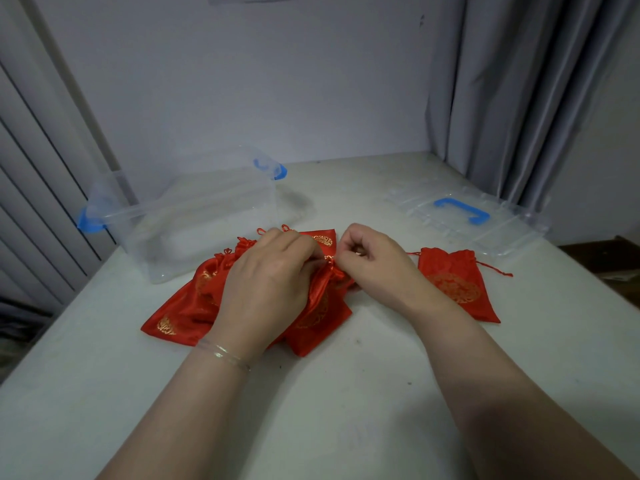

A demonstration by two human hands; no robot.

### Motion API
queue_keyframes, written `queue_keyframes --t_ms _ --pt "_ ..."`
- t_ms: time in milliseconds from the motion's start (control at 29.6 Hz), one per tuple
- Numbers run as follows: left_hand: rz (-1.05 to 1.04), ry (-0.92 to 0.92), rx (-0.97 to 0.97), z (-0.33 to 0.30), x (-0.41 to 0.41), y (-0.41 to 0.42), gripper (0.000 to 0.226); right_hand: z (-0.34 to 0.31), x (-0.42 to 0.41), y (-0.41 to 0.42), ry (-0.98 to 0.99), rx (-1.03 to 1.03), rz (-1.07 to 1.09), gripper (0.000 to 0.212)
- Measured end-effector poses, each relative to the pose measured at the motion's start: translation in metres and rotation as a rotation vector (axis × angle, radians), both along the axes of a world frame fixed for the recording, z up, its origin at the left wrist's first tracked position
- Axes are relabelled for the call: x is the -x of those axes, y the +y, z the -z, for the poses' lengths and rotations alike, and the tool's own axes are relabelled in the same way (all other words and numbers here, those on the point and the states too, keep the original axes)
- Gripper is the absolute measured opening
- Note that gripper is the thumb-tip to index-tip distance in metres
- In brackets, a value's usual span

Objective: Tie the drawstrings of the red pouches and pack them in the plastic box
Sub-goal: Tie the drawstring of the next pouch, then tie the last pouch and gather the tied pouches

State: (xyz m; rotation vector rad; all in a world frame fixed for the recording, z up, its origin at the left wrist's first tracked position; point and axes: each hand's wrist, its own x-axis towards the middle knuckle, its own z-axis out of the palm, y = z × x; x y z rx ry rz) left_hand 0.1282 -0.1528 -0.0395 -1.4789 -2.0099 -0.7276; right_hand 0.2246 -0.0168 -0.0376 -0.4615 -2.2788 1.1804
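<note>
Head view has you looking down at a white table (346, 410) with both your hands working at the neck of one red pouch (320, 306). Your left hand (266, 282) is curled over the gathered top, fingers pinching at the drawstring, and your right hand (374, 261) is curled too, pinching the string from the other side — the two sets of fingertips nearly touch right at the cinched neck. The cord itself is too small to make out clearly.

That pouch lies on a pile of red pouches (187, 306) under your left hand, all with gold prints. One more single pouch (457, 285) lies apart on the right, just beside your right wrist, its drawstrings trailing out to both sides.

The plastic box (194, 220) — clear, with blue latches — stands behind the pile on the left, open, no pouches visible inside. Its lid (485, 223) with the blue handle lies flat at the right rear of the table, near the grey curtain (519, 98).
</note>
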Motion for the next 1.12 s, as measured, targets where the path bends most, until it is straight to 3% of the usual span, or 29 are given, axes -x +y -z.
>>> queue_keyframes --t_ms 406,541,608,676,811,913,980,1115 --pt "-0.025 -0.003 0.164 -0.001 -0.003 0.003 0.006 -0.002 -0.003 -0.001 -0.161 -0.307 0.138 0.007" --pt "0.171 -0.508 0.139 -0.001 -0.006 -0.002 0.016 0.003 -0.002 0.003 -0.066 -0.292 0.118 0.005" --pt "0.254 -0.636 0.137 -0.003 -0.009 -0.002 0.017 0.005 -0.001 0.003 -0.026 -0.227 0.064 0.005" --pt "0.222 -0.584 0.103 -0.001 -0.010 0.001 0.015 0.006 0.000 0.005 -0.014 -0.195 0.091 0.005" --pt "-0.006 -0.385 -0.075 0.008 -0.002 0.006 0.010 0.003 -0.005 0.021 -0.117 -0.210 0.376 0.015" --pt "-0.130 -0.302 -0.112 0.013 0.007 0.005 0.024 0.007 -0.007 0.036 -0.218 -0.238 0.518 0.019" --pt "-0.182 -0.245 0.000 0.016 0.013 0.003 0.034 0.011 -0.007 0.042 -0.293 -0.270 0.554 0.022" --pt "-0.185 -0.166 0.480 0.023 0.013 0.004 0.056 0.021 -0.005 0.051 -0.526 -0.289 0.612 0.037"
